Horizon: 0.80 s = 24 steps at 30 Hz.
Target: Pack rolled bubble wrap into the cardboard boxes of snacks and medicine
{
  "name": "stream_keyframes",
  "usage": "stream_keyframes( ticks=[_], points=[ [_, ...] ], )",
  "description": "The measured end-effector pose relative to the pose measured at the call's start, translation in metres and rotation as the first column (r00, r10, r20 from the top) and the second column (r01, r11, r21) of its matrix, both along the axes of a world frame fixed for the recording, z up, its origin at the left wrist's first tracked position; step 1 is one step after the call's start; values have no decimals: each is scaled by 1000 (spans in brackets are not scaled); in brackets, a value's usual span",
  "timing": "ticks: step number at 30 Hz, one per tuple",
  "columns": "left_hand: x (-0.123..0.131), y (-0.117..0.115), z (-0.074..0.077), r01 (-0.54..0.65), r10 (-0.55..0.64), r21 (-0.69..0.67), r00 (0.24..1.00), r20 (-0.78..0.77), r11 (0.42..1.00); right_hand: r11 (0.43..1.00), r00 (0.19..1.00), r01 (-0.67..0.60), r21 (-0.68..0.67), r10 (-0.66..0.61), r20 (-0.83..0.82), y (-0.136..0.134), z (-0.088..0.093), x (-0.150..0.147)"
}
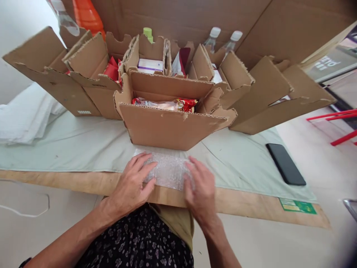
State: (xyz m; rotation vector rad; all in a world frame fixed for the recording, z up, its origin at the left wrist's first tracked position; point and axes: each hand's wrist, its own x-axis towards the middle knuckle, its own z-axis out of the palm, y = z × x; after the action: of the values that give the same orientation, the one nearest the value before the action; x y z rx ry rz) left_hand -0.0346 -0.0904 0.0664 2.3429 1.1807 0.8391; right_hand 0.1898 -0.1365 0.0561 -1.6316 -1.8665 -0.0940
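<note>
- A black fabric garment printed with small pale flowers (pixel 139 242) covers the lap.
- A plain olive-khaki cloth piece (pixel 175 221) shows beside the floral print.
- A narrow dark band (pixel 25 261) circles the left arm at the picture's edge.
- The left hand (pixel 133 184) and right hand (pixel 201 191) are bare, forearms unsleeved.

Open cardboard box (pixel 167 126) at centre of frame, on pale green sheet (pixel 83 145) covering the surface; red snack packet (pixel 178 104) lying inside it; white-and-purple carton (pixel 150 64) in a box behind; white-capped bottle (pixel 213 37) at upper centre-right; black phone (pixel 285 164) flat at right; folded white cloth (pixel 25 115) at left; green sticker (pixel 298 206) at lower right.
</note>
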Motion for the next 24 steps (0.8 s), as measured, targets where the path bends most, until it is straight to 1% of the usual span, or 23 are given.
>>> stream_keyframes(
  ticks=[2,3,5,7,9,11,12,13,14,16,18,20,22,24],
  points=[
    [4,4,-6,41,-42,-16,995,-86,999,983,985,-151,-106,158,64,3,-5,-21],
    [4,5,-10,56,-58,-24,991,-119,998,971,976,-188,-151,201,79,4,-8,-26],
    [2,7,-18,71,-75,-31,986,-146,997,962,973,-195,-191,214,84,1,-13,-20],
    [-2,8,-25,81,-83,-19,988,-128,997,979,984,-121,-161,139,108,-12,-19,6],
    [-6,8,-30,91,-90,5,991,-98,996,996,987,8,-87,6,158,-29,-24,42],
    [-8,10,-30,103,-101,28,993,-66,994,988,974,151,-13,-147,173,-44,-28,74],
    [-9,12,-30,99,-97,40,994,-43,994,979,966,203,14,-203,163,-47,-29,85],
    [-9,14,-28,87,-86,55,996,-19,995,973,962,229,31,-231,144,-47,-30,91],
    [-10,18,-27,70,-71,74,997,3,995,973,965,227,38,-230,123,-44,-29,93],
    [-11,26,-27,26,-28,115,999,20,993,985,981,168,31,-170,96,-28,-27,88],
    [-12,34,-29,-11,13,146,1000,-13,989,995,989,102,12,-103,106,-7,-26,76],
    [-12,41,-34,-42,52,155,997,-61,987,997,988,72,-5,-71,134,11,-26,66],
    [-12,44,-40,-61,77,158,993,-95,986,998,990,60,-14,-58,131,22,-29,61],
    [-10,43,-43,-60,79,167,991,-108,984,999,994,50,-16,-49,93,24,-31,60]
  ],
)
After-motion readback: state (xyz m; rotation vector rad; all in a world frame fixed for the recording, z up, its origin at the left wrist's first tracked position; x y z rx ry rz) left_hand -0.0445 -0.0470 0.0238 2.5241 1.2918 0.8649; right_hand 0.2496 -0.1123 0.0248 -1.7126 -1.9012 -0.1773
